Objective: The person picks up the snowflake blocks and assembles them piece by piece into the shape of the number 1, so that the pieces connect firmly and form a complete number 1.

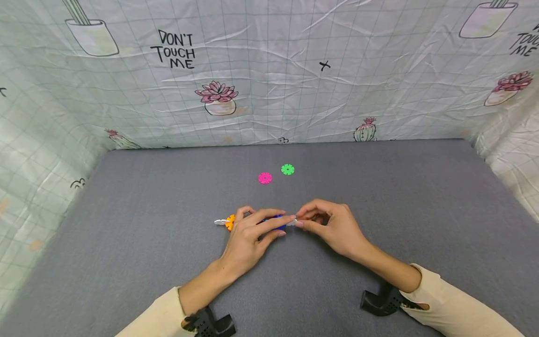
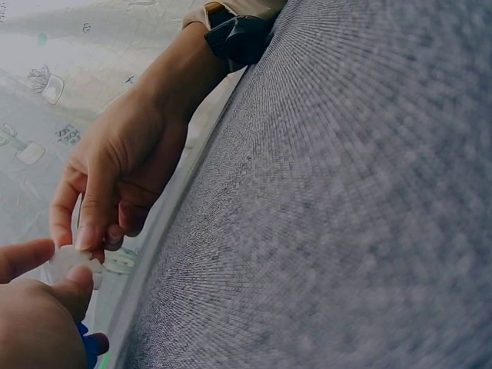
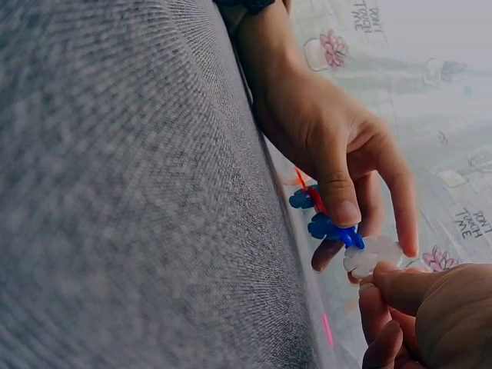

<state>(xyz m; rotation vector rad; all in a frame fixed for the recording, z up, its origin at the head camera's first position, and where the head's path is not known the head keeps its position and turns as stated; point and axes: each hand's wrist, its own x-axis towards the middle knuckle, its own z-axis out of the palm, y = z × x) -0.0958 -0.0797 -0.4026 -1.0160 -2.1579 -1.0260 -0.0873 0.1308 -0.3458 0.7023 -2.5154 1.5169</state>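
A chain of notched plastic discs lies under my left hand (image 1: 248,236), whose fingers and thumb grip it near its right end. An orange disc (image 1: 229,223) and a white disc (image 1: 220,222) stick out past that hand on the left. Blue discs (image 3: 327,229) show below its thumb in the right wrist view, with a bit of red between them. At the chain's right end, a white notched disc (image 3: 373,256) meets the blue one. My right hand (image 1: 337,229) pinches this white disc between thumb and fingertips. The middle of the chain is hidden under the left hand.
A pink notched disc (image 1: 265,178) and a green notched disc (image 1: 287,169) lie flat on the grey table (image 1: 168,187), beyond the hands. A printed white cloth (image 1: 273,70) hangs behind the table and along its sides. Each wrist wears a black camera.
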